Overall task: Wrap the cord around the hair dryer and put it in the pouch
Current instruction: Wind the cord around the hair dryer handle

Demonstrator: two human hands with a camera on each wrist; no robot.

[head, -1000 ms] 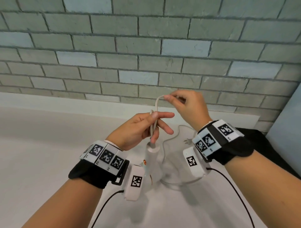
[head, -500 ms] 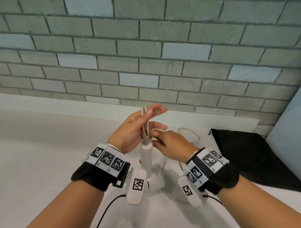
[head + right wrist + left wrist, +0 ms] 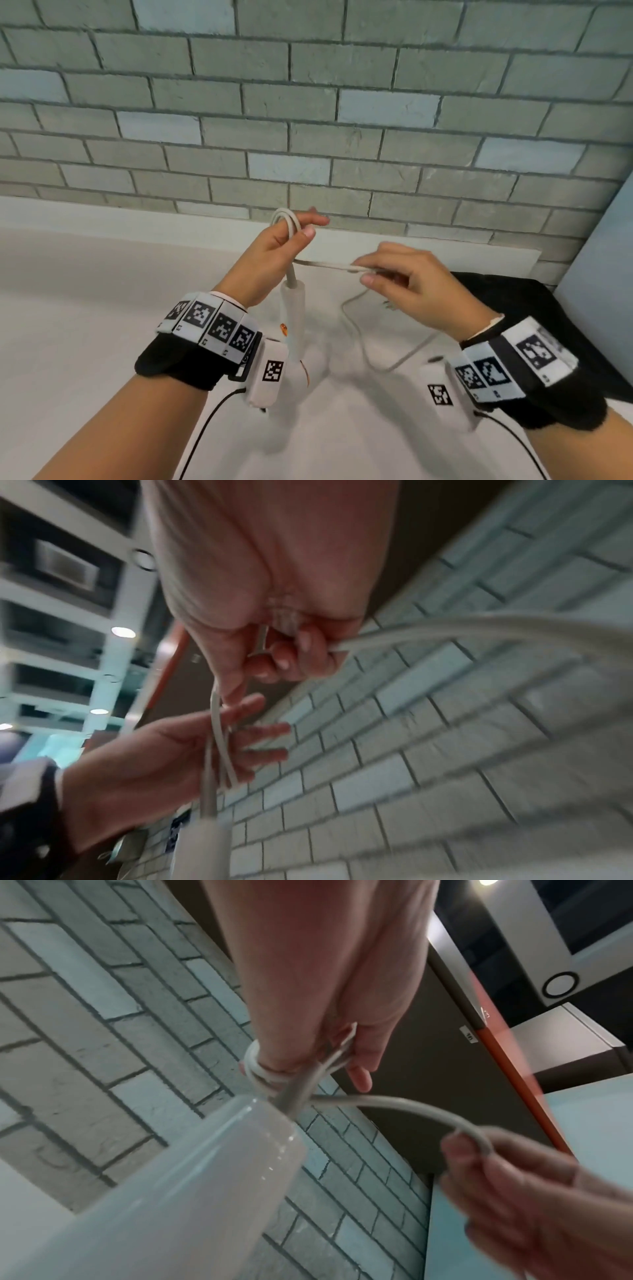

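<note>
A white hair dryer (image 3: 294,318) stands with its handle end up over the white counter. Its pale grey cord (image 3: 323,264) rises from the handle end and loops over the fingers of my left hand (image 3: 291,236), which holds the loops between thumb and fingers. In the left wrist view the loops (image 3: 262,1069) wrap a finger above the dryer handle (image 3: 192,1183). My right hand (image 3: 380,274) pinches the cord to the right of the left hand. The slack falls to the counter toward the plug (image 3: 388,304). The black pouch (image 3: 534,308) lies flat at the right.
A grey brick wall (image 3: 308,120) backs the white counter (image 3: 85,308). A pale panel (image 3: 596,260) stands at the far right behind the pouch. Thin black cables (image 3: 205,428) run from both wrist cameras toward me.
My right hand has moved from close under the left hand out to the right, drawing the cord sideways. The left hand keeps the loops and now shows one more turn.
</note>
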